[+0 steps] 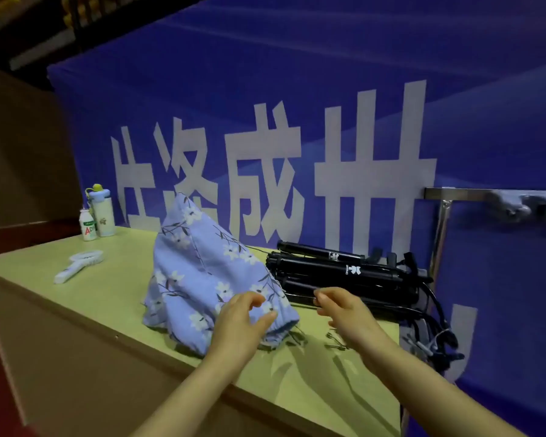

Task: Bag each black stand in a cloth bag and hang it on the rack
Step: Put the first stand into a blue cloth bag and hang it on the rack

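A light blue floral cloth bag (199, 269) stands tented on the green table (114, 298), its drawstring mouth toward me. My left hand (243, 323) hovers at the bag's gathered hem, thumb and fingers apart, gripping nothing. My right hand (344, 310) is just right of the bag mouth, in front of the stands, fingers loosely curled and empty. Several folded black stands (344, 275) lie stacked on the table's right end. The bag's cord ends (336, 340) lie on the table below my right hand. The metal rack bar (473, 194) runs at the right.
A white bottle (103, 212) and a small drink bottle (87, 225) stand at the table's far left corner. A white handheld fan (78, 264) lies nearby. A blue banner (297, 89) hangs behind the table. Blurred grey items (530, 209) hang on the rack.
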The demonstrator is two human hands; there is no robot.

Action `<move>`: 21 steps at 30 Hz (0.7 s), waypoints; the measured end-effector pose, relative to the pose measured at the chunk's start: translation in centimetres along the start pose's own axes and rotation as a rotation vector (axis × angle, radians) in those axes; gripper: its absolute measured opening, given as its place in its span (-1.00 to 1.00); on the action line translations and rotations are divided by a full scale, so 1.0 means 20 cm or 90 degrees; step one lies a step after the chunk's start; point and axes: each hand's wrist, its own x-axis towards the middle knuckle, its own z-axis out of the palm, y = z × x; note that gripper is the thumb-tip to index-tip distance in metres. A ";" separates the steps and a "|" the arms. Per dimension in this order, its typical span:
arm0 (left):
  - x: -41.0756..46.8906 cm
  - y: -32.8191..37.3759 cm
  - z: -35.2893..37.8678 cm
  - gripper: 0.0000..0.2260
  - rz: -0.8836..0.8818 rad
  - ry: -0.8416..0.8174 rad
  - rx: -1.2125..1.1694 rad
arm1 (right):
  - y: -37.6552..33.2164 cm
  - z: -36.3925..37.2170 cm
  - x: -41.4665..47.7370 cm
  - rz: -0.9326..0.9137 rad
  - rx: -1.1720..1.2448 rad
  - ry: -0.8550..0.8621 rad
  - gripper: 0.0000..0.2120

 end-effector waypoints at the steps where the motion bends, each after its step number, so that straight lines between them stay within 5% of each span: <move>1: 0.03 -0.01 0.04 -0.72 0.021 -0.002 0.023 | 0.02 -0.03 0.02 -0.025 -0.089 0.024 -0.80; 8: 0.07 -0.01 0.25 -0.65 0.063 0.016 0.164 | 0.25 -0.13 0.03 -0.108 -0.506 0.031 -0.86; 13: 0.08 -0.03 0.31 -0.70 0.107 0.060 0.324 | 0.29 -0.11 0.03 -0.183 -0.594 0.003 -0.77; 21: 0.13 -0.10 0.31 -0.82 0.167 0.092 0.201 | 0.32 -0.08 0.08 -0.238 -0.641 -0.010 -0.74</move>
